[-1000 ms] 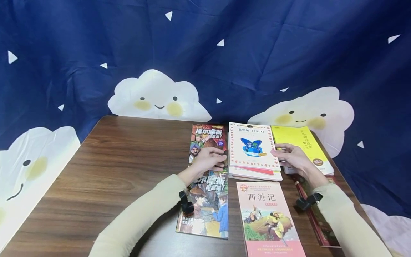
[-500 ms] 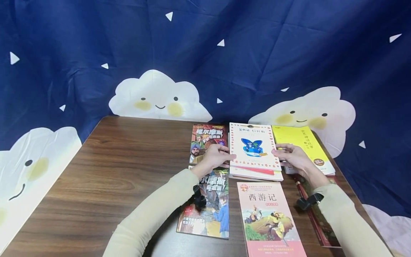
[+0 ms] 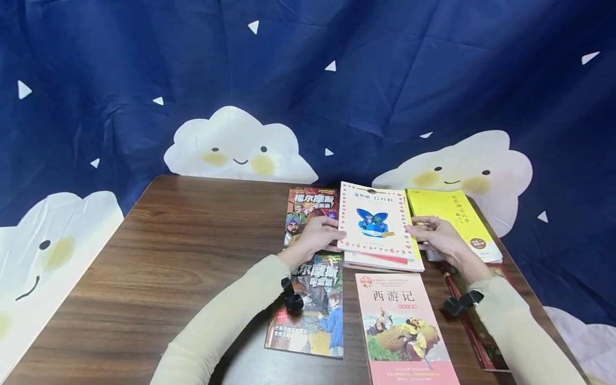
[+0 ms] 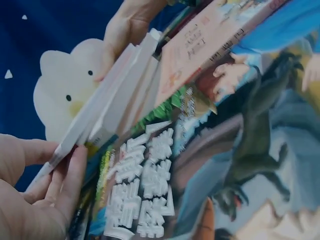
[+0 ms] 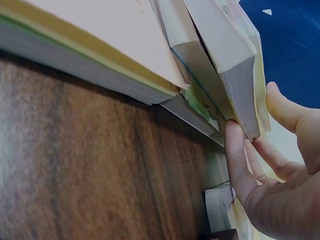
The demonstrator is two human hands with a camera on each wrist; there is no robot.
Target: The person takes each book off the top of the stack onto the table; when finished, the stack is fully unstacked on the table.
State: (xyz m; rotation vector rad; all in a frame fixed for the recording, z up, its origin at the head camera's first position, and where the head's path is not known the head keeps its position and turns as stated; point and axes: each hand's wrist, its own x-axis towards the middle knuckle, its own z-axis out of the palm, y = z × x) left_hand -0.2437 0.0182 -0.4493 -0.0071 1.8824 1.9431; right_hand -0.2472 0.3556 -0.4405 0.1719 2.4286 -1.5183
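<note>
A white book [image 3: 375, 200] with a blue butterfly picture and a leaf border lies on top of a small stack of books [image 3: 358, 262] at the table's back right. My left hand [image 3: 315, 236] pinches its left edge, thumb over the cover; the left wrist view has the white book's edge [image 4: 85, 122] between thumb and fingers. On the other side my right hand [image 3: 440, 235] holds the book's right edge. In the right wrist view the thumb and fingers [image 5: 239, 160] of that hand are spread around the edge of a thick book [image 5: 225, 40] and the thin covers above it.
Two comic-style books [image 3: 310, 206] lie one behind the other to the stack's left. A pink book [image 3: 404, 321] lies in front, a yellow book [image 3: 447, 214] to the right, a dark red book [image 3: 481, 331] under the right forearm. A blue cloud curtain [image 3: 289, 69] hangs behind the table.
My left hand has moved right and taken the white book's left edge. The book has shifted slightly left and turned a little on the stack. My right hand has barely moved.
</note>
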